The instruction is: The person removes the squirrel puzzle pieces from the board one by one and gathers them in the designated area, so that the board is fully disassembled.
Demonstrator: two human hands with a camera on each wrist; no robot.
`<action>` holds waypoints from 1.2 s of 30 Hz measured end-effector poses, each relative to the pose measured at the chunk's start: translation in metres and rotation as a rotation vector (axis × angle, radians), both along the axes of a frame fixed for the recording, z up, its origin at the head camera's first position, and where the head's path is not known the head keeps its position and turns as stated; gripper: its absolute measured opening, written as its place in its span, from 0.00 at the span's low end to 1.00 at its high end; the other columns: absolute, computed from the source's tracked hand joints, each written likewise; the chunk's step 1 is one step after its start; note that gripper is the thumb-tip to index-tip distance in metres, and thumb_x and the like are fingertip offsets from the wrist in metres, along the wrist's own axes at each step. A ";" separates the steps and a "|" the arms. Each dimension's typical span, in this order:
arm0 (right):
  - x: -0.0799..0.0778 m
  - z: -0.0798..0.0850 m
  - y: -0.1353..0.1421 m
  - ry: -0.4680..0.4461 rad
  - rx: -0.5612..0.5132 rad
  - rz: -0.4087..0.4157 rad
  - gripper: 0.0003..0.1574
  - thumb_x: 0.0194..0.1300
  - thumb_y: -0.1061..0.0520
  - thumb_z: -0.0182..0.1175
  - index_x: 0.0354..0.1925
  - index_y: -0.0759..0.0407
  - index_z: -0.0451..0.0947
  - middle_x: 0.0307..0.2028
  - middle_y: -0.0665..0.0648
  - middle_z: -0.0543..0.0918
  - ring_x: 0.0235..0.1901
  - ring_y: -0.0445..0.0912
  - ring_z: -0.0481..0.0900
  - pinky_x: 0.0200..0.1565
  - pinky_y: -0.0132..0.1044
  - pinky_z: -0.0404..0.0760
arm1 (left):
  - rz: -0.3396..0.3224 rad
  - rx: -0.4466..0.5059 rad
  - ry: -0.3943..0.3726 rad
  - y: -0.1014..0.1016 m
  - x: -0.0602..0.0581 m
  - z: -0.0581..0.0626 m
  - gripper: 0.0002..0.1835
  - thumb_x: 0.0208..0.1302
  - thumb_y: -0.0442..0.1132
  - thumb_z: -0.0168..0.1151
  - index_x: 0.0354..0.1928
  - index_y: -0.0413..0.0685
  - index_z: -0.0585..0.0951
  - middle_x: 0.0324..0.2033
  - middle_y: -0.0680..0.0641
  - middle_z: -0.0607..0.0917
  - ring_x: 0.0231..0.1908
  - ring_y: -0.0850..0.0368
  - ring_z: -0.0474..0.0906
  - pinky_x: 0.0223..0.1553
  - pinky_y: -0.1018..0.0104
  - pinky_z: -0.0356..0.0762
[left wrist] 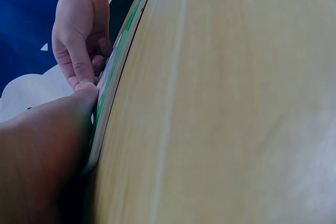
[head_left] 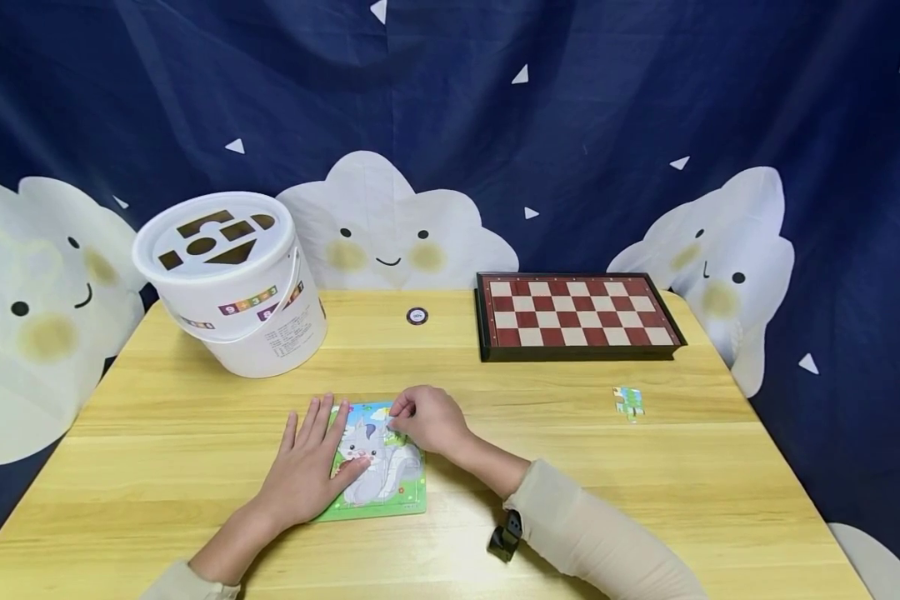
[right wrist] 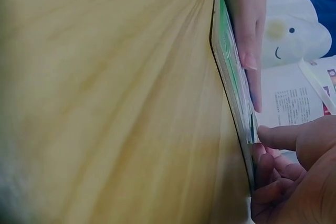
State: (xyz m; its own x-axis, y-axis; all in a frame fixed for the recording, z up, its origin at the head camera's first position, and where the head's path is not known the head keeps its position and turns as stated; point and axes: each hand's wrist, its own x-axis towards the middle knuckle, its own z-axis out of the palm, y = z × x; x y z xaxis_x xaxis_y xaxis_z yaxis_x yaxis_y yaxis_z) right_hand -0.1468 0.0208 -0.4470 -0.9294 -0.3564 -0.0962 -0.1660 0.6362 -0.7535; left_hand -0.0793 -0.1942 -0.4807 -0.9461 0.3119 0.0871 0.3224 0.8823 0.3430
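A jigsaw puzzle (head_left: 375, 483) with a grey squirrel on a green and blue ground lies flat on the wooden table. My left hand (head_left: 303, 475) rests on its left side, fingers spread and straight, the thumb lying across the picture. At the upper right part of the puzzle, my right hand (head_left: 433, 421) pinches a small puzzle piece (right wrist: 255, 131) between thumb and fingers, close against the board. Much of that piece is hidden by the fingers. Off to the right, a loose bit of puzzle (head_left: 630, 402), green and blue, lies alone on the table.
A white lidded bucket (head_left: 270, 333) with shape cut-outs stands at the back left. A red and white checkered game board (head_left: 581, 315) lies at the back right. Between them is a small dark round chip (head_left: 417, 316). A dark blue curtain (head_left: 450, 100) hangs behind.
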 end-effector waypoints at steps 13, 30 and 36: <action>-0.003 -0.001 0.002 -0.077 -0.102 -0.010 0.06 0.62 0.61 0.72 0.30 0.55 0.84 0.22 0.46 0.81 0.23 0.38 0.76 0.26 0.29 0.74 | -0.002 0.009 -0.006 -0.001 0.000 -0.003 0.47 0.73 0.63 0.54 0.79 0.36 0.55 0.78 0.31 0.49 0.78 0.32 0.42 0.74 0.34 0.33; -0.003 -0.003 0.004 -0.182 -0.239 -0.055 0.02 0.63 0.62 0.71 0.33 0.58 0.86 0.23 0.49 0.81 0.24 0.40 0.74 0.28 0.30 0.72 | -0.006 0.004 -0.006 0.000 0.000 0.000 0.46 0.74 0.62 0.54 0.79 0.36 0.55 0.78 0.31 0.50 0.77 0.32 0.43 0.74 0.33 0.35; -0.003 -0.003 0.006 -0.203 -0.297 -0.048 0.02 0.63 0.63 0.71 0.35 0.60 0.86 0.22 0.49 0.79 0.23 0.40 0.72 0.26 0.29 0.70 | -0.007 0.002 -0.018 0.000 0.000 0.001 0.46 0.74 0.61 0.54 0.79 0.36 0.54 0.78 0.31 0.49 0.78 0.32 0.41 0.74 0.34 0.34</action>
State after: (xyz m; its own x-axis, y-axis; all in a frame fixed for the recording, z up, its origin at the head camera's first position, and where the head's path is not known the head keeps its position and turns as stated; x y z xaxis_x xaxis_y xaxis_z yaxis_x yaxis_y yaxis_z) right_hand -0.1498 0.0269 -0.4502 -0.9185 -0.3527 -0.1788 0.0305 0.3878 -0.9213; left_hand -0.0793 -0.1941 -0.4800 -0.9455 0.3179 0.0706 0.3219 0.8796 0.3502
